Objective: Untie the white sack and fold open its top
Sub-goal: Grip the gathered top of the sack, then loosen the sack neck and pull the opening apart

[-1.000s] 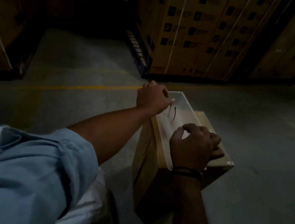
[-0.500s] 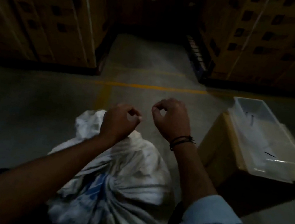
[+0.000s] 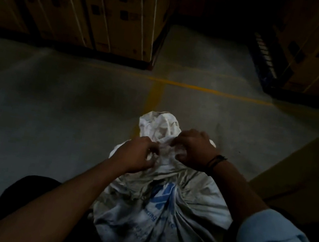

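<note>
While the white sack (image 3: 159, 216) sits lower centre on the floor (image 3: 52, 103), left hand (image 3: 135, 157) and right hand (image 3: 194, 150) pinch its tied neck (image 3: 164, 155).
I'd steady the bunch with 1 and tease the tie loose with the other, no yanking.

I see the white sack (image 3: 158, 226) upright on the concrete floor (image 3: 52, 103), neck bunched tight. The left hand (image 3: 133, 156) and right hand (image 3: 196, 150) both pinch the gathered fabric there. A cardboard box (image 3: 302, 182) just right of sack; stacked cartons (image 3: 69, 0) along floor's far edge, yellow line (image 3: 202, 89) before them.
</note>
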`<state>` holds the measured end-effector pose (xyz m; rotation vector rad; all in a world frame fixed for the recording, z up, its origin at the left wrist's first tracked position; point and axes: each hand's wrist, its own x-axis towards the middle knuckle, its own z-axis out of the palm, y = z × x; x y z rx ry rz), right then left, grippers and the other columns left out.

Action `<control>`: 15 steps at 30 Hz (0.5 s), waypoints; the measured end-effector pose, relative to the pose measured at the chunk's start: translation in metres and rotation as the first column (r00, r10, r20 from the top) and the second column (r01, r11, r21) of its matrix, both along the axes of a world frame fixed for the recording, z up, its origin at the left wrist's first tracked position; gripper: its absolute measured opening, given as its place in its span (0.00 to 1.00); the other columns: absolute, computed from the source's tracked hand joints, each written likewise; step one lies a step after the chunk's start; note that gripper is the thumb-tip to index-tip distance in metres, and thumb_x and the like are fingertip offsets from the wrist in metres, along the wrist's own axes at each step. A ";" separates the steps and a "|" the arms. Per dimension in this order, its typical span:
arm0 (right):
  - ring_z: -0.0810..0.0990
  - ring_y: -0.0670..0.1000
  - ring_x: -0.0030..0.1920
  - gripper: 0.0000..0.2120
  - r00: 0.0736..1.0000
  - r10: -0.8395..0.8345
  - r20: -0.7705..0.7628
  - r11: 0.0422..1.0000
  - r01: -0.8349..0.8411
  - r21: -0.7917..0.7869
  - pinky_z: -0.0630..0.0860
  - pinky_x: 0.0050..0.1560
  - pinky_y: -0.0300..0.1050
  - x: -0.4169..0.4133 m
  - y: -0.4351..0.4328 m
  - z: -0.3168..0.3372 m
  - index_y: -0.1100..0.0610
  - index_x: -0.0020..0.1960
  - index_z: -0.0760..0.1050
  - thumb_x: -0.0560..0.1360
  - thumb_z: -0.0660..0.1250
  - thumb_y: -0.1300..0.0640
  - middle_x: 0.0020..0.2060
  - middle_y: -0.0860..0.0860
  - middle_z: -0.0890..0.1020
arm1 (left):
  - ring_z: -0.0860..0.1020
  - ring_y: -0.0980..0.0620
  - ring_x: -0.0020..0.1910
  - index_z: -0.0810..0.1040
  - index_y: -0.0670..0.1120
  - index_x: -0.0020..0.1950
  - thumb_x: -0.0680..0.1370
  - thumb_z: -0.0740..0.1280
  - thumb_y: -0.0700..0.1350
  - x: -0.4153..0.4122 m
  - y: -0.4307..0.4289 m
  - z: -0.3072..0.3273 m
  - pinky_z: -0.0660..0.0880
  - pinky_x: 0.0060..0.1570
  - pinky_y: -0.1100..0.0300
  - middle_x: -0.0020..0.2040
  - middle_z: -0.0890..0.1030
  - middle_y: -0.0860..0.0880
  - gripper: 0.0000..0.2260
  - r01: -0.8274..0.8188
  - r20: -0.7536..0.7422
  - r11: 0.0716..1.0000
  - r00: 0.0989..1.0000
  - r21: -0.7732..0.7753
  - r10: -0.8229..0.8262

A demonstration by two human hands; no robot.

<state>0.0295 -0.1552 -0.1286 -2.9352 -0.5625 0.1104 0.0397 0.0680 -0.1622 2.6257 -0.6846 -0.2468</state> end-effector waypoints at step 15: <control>0.73 0.57 0.59 0.21 0.996 0.066 0.052 0.960 -0.050 -0.275 0.67 0.57 0.55 0.000 -0.019 -0.053 0.48 0.56 0.77 0.69 0.69 0.38 0.59 0.50 0.76 | 0.69 0.48 0.67 0.63 0.56 0.75 0.68 0.77 0.55 0.016 -0.011 -0.028 0.74 0.62 0.51 0.71 0.66 0.50 0.38 0.054 -0.006 0.998 0.998 -0.010 -0.054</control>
